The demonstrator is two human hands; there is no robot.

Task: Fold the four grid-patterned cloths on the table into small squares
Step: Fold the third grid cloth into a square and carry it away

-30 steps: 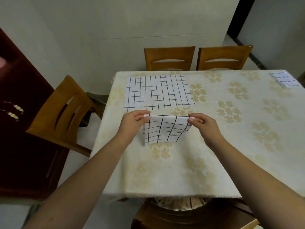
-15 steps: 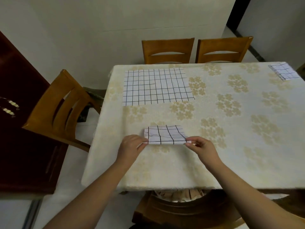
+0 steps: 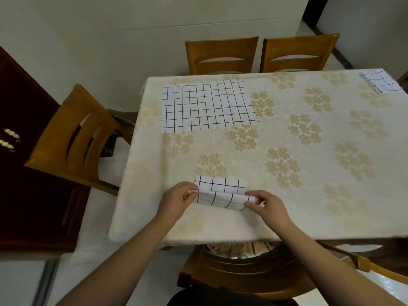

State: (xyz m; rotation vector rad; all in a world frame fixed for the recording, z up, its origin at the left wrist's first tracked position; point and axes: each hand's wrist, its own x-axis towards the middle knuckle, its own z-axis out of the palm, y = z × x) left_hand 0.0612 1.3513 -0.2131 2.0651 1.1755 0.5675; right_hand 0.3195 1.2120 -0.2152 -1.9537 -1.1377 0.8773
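Head cam: L hand (image 3: 176, 200) and R hand (image 3: 268, 207) each pinch an end of the small cloth (image 3: 220, 192) at near edge of worktop (image 3: 309, 206); near flap is lifted, curling over. Flat cloth (image 3: 207, 106) lies far left; folded cloth (image 3: 380, 81) at far right corner, well apart.

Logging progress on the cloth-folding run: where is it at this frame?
Done: one small folded grid-patterned cloth sits at the table's far right corner. In hand: the left hand and right hand pinch the ends of a partly folded grid cloth near the front edge, its near layer lifted. Left: one large unfolded grid cloth lies flat. A fourth is not visible.
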